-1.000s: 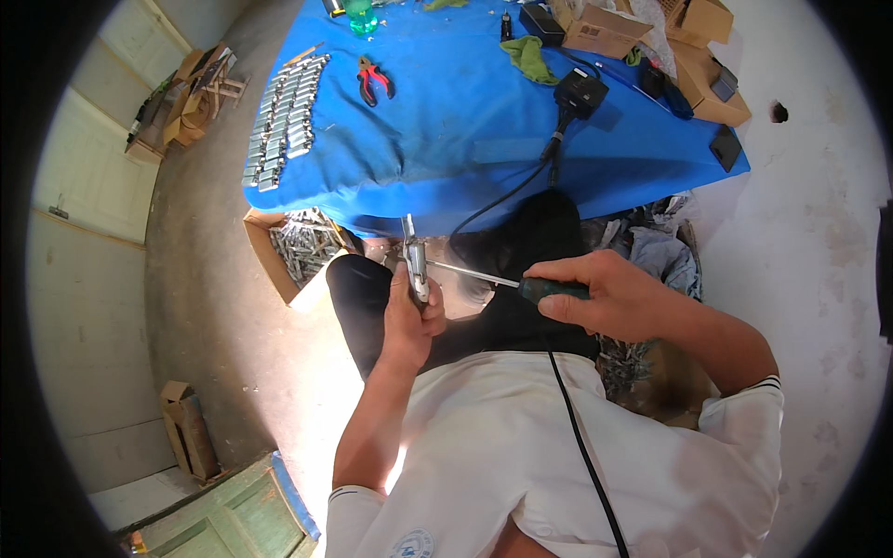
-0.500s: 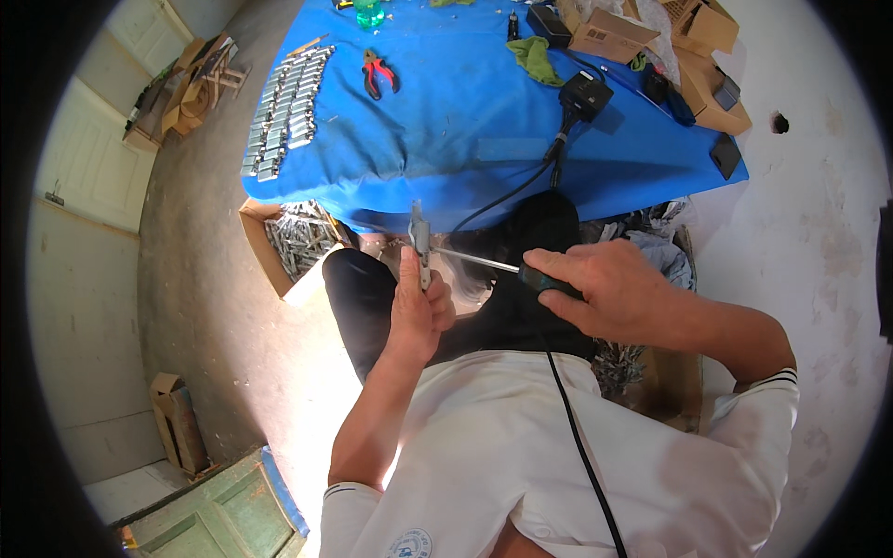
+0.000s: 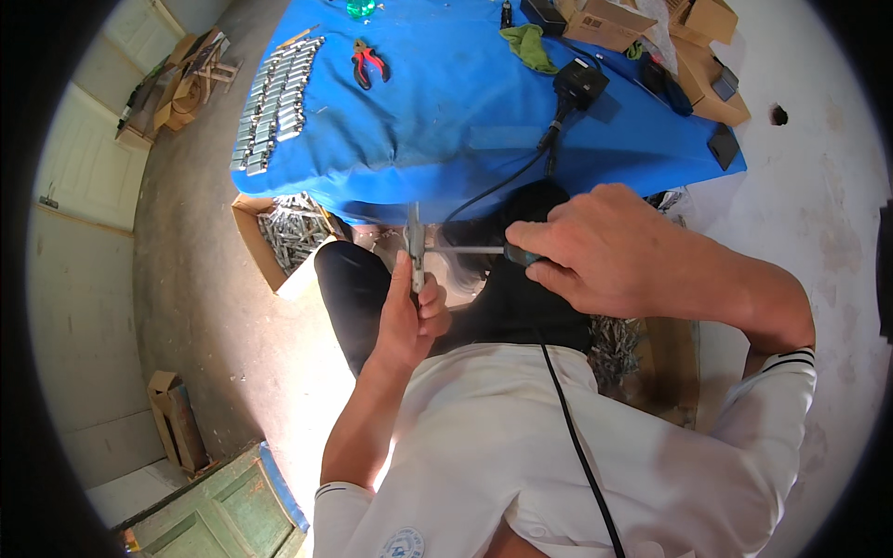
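Observation:
My left hand (image 3: pixel 406 321) is closed around the lower end of a narrow grey metal fitting (image 3: pixel 415 244), held upright above my lap with the thumb along its side. In my right hand (image 3: pixel 595 253) is a screwdriver (image 3: pixel 468 249); the fingers wrap its dark handle. The shaft points left, nearly level, and its tip meets the right side of the fitting. Exactly where the tip sits is too small to tell. Both hands are just short of the table's near edge.
Rows of silver metal fittings (image 3: pixel 291 88) lie on the blue-covered table (image 3: pixel 419 112), with red-handled pliers (image 3: pixel 369 63) beside them. A black box with a cable (image 3: pixel 580 84) and a green cloth (image 3: pixel 528 46) lie farther right. Below left stands a carton (image 3: pixel 260 244) of metal pieces.
My right hand has rolled over and shifted slightly up, bringing the screwdriver nearly level. The fitting stays in my left hand. The whole view has shifted a little.

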`<state>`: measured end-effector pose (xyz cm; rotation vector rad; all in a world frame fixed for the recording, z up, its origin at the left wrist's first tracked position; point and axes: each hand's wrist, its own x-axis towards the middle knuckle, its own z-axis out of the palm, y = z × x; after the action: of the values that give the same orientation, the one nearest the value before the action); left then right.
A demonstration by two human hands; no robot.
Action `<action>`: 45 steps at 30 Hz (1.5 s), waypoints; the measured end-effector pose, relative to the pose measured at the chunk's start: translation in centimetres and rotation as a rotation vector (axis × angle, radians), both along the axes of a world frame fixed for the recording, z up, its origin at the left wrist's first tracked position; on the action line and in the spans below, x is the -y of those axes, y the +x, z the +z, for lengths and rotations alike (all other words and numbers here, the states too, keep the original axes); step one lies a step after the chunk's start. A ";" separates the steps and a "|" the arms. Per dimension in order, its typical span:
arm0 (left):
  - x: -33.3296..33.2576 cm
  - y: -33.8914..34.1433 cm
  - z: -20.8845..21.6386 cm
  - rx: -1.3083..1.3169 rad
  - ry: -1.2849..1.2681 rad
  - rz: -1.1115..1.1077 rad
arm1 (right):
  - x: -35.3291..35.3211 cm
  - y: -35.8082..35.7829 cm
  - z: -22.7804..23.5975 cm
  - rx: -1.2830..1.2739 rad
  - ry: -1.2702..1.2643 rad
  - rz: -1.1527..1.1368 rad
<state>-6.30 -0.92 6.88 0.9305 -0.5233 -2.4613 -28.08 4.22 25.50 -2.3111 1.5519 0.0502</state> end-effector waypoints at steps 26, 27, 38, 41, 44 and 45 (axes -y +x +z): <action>14.1 -10.6 -2.5 -0.058 0.079 0.084 | 11.8 -5.9 -4.8 0.489 0.144 -0.396; 14.3 -10.6 -2.7 -0.064 0.064 0.076 | 11.7 -5.5 -4.9 0.571 0.317 -0.530; 13.0 -10.5 -4.9 -0.068 0.015 0.173 | 7.8 -1.1 -9.8 0.697 0.402 -0.684; 12.8 -10.6 -4.0 -0.003 0.003 0.181 | 6.7 0.0 -12.3 0.736 0.253 -0.646; 12.7 -10.6 -4.0 0.048 0.019 0.197 | 6.6 0.9 -12.5 0.749 0.258 -0.673; 12.7 -10.6 -4.1 0.063 0.020 0.208 | 6.6 1.1 -12.4 0.731 0.266 -0.678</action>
<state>-16.91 -13.57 2.81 1.0198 -0.4023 -2.2608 -26.93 -2.35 13.08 -1.2727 1.6706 -0.6360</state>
